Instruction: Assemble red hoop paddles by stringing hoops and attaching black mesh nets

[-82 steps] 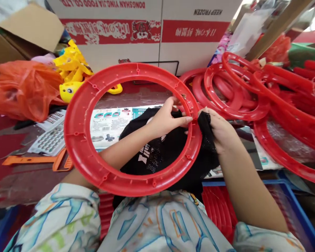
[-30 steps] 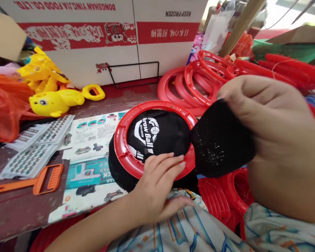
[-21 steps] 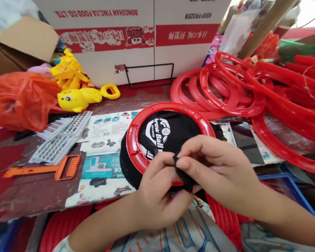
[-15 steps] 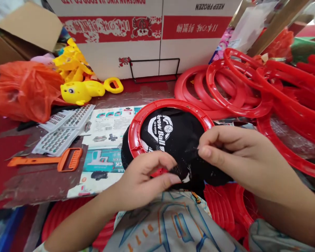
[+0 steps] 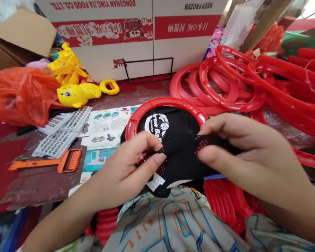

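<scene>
At the near edge of the table (image 5: 147, 91), the red plastic ring (image 5: 132, 123) lies on the printed sheet (image 5: 105, 125), and the black mesh cloth (image 5: 182, 150) with white lettering now spreads over its near side, which showed bare between the hands half a second ago. The left hand (image 5: 124, 169) and right hand (image 5: 243, 154), set apart, each pinch the mesh between thumb and forefinger, red showing through its holes. The near rim thus seems wrapped, though the far rim remains uncovered.
</scene>
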The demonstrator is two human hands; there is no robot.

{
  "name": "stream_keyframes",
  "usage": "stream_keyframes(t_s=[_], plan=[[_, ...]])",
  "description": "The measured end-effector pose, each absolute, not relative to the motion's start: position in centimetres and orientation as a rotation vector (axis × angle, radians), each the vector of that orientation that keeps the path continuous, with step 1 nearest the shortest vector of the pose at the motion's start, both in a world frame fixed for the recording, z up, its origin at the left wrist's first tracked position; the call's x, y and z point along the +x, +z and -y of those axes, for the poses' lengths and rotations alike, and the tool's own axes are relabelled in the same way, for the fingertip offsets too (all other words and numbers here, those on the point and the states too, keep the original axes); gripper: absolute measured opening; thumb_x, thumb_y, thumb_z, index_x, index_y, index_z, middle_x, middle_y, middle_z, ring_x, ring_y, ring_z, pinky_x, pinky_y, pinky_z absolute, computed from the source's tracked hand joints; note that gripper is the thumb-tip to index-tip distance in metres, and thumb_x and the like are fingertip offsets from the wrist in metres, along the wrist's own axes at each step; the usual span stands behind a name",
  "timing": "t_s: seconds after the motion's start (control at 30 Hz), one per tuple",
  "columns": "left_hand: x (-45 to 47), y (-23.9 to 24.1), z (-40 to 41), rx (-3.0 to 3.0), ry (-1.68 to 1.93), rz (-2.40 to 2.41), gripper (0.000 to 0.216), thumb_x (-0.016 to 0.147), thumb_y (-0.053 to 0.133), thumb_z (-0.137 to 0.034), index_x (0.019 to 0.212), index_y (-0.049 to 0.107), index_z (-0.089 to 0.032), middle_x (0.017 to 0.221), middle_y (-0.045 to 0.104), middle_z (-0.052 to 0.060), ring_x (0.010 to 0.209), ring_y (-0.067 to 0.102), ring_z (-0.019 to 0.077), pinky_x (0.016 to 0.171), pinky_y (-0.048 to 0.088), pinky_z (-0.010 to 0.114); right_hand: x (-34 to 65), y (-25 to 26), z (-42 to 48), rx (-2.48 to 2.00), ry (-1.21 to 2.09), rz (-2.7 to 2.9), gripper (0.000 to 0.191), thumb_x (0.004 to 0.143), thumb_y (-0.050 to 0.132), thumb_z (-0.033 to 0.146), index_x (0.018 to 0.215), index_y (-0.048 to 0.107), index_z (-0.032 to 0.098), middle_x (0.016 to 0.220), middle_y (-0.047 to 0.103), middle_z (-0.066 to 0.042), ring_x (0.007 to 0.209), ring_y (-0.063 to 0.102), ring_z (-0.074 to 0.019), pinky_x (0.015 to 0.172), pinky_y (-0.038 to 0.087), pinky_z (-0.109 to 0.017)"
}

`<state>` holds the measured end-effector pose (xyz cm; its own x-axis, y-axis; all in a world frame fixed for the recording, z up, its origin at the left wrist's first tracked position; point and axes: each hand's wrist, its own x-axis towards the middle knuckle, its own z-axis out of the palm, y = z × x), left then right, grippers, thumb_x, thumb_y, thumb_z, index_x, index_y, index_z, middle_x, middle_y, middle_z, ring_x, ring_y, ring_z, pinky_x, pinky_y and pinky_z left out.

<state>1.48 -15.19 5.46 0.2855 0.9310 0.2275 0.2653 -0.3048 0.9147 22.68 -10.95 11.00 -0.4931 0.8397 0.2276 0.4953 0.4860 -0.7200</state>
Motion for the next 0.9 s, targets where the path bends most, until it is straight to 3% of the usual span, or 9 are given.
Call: stream_keyframes(t_s=[0.1,0.2,0.47,0.63,0.7,0.8,0.9], plan=[[2.0,1.8,15.8,1.968,0.690,-1.251,0.013,0.098,0.042,-0.025,0.094,0.053,-0.020,0.090,0.064,0.005,0.082,0.061,0.0182,0.072,0.052,0.033,23.3,9.9,10.7,-1.197,0.654,2.593,0.016,0.087,0.064,0.032,0.076,0.063,0.020,0.064,0.063,0.001,0.055,0.052,-0.0126,0.051,0.031,-0.026],[2.9,-1.0,16.9,2.118,0.729,-1.164,0.014,0.097,0.038,-0.019,0.100,0.052,-0.018,0.101,0.066,0.010,0.093,0.062,0.0214,0.083,0.051,0.040,23.5,9.4,11.4,-1.238,0.667,2.805,0.016,0.087,0.060,0.024,0.072,0.063,0.019,0.064,0.065,0.000,0.057,0.057,-0.0138,0.052,0.029,-0.026],[3.6,-2.7,19.7,2.158,0.814,-1.093,0.013,0.096,0.039,-0.018,0.097,0.052,-0.017,0.085,0.068,0.008,0.073,0.062,0.0192,0.066,0.050,0.034,23.1,9.3,13.3,-1.051,0.621,2.918,0.017,0.088,0.062,0.021,0.071,0.061,0.020,0.062,0.063,0.001,0.050,0.055,-0.0141,0.048,0.028,-0.027],[3.2,-2.3,20.7,1.870,0.939,-1.059,0.011,0.094,0.047,-0.019,0.100,0.056,-0.018,0.100,0.070,0.011,0.093,0.067,0.0206,0.081,0.057,0.035,23.2,8.5,13.4,-0.966,0.682,2.927,0.015,0.089,0.058,0.018,0.076,0.064,0.020,0.066,0.064,0.001,0.054,0.059,-0.0143,0.050,0.034,-0.027],[2.8,-1.4,20.8,1.626,1.020,-1.035,0.012,0.093,0.051,-0.017,0.103,0.056,-0.020,0.104,0.069,0.010,0.096,0.068,0.0187,0.084,0.058,0.031,23.3,8.6,13.3,-0.885,0.737,2.891,0.016,0.090,0.054,0.014,0.079,0.065,0.021,0.068,0.064,0.002,0.057,0.058,-0.0129,0.053,0.036,-0.026],[2.3,0.6,20.0,1.324,1.023,-0.958,0.031,0.089,0.057,-0.010,0.116,0.056,-0.026,0.097,0.067,0.004,0.088,0.068,0.0122,0.078,0.058,0.022,23.1,9.3,12.5,-0.847,0.827,2.784,0.019,0.092,0.052,0.015,0.082,0.066,0.021,0.070,0.065,0.003,0.061,0.057,-0.0104,0.056,0.038,-0.023],[2.0,2.5,17.4,1.168,0.950,-0.931,0.029,0.082,0.064,-0.009,0.107,0.064,-0.024,0.088,0.066,0.001,0.077,0.065,0.0091,0.067,0.055,0.016,22.1,9.6,10.0,-0.875,0.874,2.670,0.017,0.093,0.055,0.022,0.083,0.069,0.019,0.071,0.067,0.003,0.062,0.057,-0.0085,0.057,0.038,-0.022]])
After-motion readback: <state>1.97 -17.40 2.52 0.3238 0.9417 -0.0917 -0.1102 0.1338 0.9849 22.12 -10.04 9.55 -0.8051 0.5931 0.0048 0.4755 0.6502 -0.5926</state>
